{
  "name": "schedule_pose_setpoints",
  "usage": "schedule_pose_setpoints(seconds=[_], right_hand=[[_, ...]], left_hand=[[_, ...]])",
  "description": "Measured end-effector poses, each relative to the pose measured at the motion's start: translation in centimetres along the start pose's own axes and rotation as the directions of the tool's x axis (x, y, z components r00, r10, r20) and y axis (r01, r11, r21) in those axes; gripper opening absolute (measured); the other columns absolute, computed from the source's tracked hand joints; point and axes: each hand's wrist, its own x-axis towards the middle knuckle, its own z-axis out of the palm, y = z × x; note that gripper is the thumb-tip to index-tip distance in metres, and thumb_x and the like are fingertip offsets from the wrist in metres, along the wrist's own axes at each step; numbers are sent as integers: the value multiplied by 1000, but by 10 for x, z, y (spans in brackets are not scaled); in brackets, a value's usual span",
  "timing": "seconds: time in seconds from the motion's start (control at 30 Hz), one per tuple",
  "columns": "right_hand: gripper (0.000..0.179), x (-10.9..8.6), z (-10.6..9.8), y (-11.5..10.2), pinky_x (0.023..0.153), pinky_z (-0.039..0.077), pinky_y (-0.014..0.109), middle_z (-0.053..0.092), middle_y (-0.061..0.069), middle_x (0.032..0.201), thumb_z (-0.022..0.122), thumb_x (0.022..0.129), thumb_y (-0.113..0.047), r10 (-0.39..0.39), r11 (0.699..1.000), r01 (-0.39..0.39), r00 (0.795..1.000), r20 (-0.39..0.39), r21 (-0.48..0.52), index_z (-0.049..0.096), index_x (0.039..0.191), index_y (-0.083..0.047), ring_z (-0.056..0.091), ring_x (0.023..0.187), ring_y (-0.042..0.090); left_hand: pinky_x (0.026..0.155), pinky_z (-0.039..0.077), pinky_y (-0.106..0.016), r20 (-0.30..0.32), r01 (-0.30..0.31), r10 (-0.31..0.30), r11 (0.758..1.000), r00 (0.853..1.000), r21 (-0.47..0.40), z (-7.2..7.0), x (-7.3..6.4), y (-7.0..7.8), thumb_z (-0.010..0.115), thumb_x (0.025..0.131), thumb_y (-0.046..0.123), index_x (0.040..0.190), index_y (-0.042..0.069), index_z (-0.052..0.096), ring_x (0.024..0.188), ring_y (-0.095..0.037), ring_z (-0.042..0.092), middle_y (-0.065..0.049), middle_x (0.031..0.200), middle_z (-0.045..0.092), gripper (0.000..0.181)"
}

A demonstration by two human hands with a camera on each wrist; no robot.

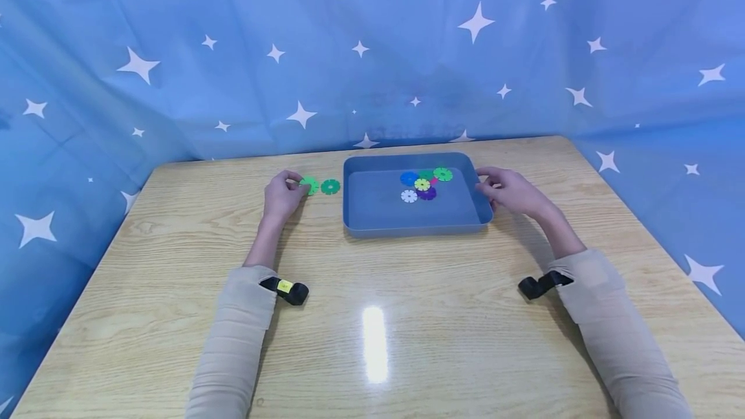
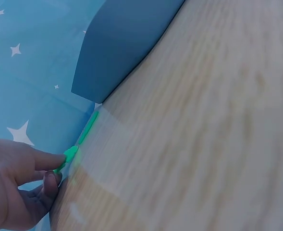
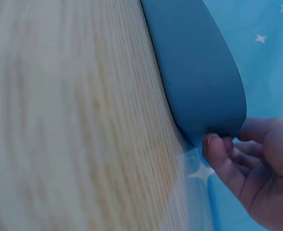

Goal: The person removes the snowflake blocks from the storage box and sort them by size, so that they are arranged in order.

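Observation:
My left hand (image 1: 283, 196) pinches a light green notched plastic disc (image 1: 311, 184) between thumb and fingers, its edge tilted off the table in the left wrist view. Just right of it, a darker green disc (image 1: 330, 187) lies flat on the table. A shallow grey-blue tray (image 1: 372, 233) stands to the right. Several notched discs lie inside, among them a blue one (image 1: 409, 178), a white one (image 1: 409, 196), a yellow one (image 1: 421, 184) and a purple one (image 1: 429, 194). My right hand (image 1: 509, 191) holds the tray's right side, with thumb and curled fingers at its wall.
The wooden table (image 1: 326, 315) carries the tray near its back edge. Behind it hangs a blue curtain (image 1: 326, 18) with white stars. Each sleeve has a black wrist camera strapped on, the left camera (image 1: 295, 293) and the right camera (image 1: 531, 288).

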Motion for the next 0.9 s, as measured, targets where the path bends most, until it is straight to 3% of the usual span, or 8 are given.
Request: schedule_pose_setpoints(seconds=[0.3, 0.63, 0.9], right_hand=[[55, 1, 0, 0, 68, 52, 39, 63, 14, 93, 49, 108, -23, -2, 1000, 2, 1000, -6, -3, 34, 151, 8, 65, 70, 30], [54, 0, 1, -1, 64, 51, 34, 63, 15, 92, 50, 108, -21, -5, 1000, 5, 1000, -16, 3, 36, 150, 9, 65, 70, 30], [54, -1, 2, -1, 63, 51, 35, 62, 15, 92, 50, 107, -21, -4, 1000, 5, 1000, -22, 7, 36, 149, 10, 66, 71, 31]], left_hand=[[76, 46, -36, 4, 14, -14, 999, 1000, 28, 0, 1, 5, 68, 98, 17, 119, -2, 63, 83, -24, 54, -11, 92, 57, 29], [83, 49, -40, -2, 48, -48, 999, 999, -8, 0, 1, 7, 66, 99, 21, 121, -1, 61, 96, -30, 60, -19, 107, 63, 31], [73, 48, -34, -39, -42, 38, 994, 998, -100, 2, -3, 21, 68, 99, 22, 119, -1, 63, 94, -32, 59, -14, 98, 60, 31]])
